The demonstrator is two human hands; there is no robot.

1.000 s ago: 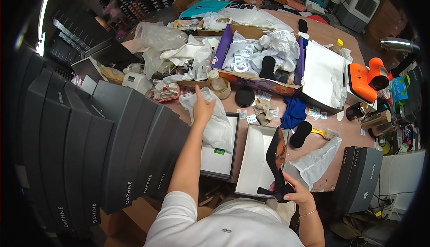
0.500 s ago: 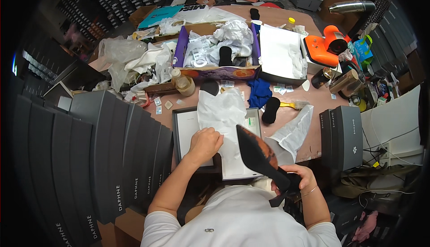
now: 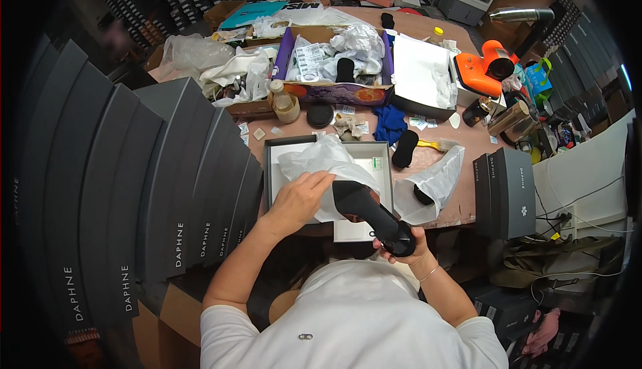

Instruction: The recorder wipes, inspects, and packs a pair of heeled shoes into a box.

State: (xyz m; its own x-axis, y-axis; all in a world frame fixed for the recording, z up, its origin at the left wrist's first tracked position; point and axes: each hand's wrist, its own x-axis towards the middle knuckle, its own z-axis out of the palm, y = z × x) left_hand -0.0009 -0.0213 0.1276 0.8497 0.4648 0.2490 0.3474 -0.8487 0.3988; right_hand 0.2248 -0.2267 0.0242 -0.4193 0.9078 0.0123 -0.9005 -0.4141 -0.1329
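My right hand [image 3: 418, 250] grips a black high-heeled shoe [image 3: 376, 216] around its heel end. The shoe is tilted, its front end pointing up and left against a crumpled sheet of white tissue paper [image 3: 311, 160]. My left hand [image 3: 301, 202] pinches the edge of that paper beside the shoe. Part of the shoe's front is hidden by the paper. Beneath both lies an open grey shoe box [image 3: 269, 178] with a white inside. To its right, another white wrap [image 3: 441, 180] lies on the table with something black [image 3: 422, 195] showing in it.
Tall stacks of dark shoe boxes [image 3: 160, 182] stand close on my left; a smaller stack [image 3: 515, 192] is at right. Behind are a purple carton [image 3: 334, 93] of paper, a bottle [image 3: 285, 105], a blue cloth [image 3: 389, 125], a yellow-handled brush [image 3: 431, 144] and an orange device [image 3: 478, 78].
The shoe has moved up and left, from beside the tissue paper to against it. My left hand has lifted the paper's edge, and the paper has bunched up.
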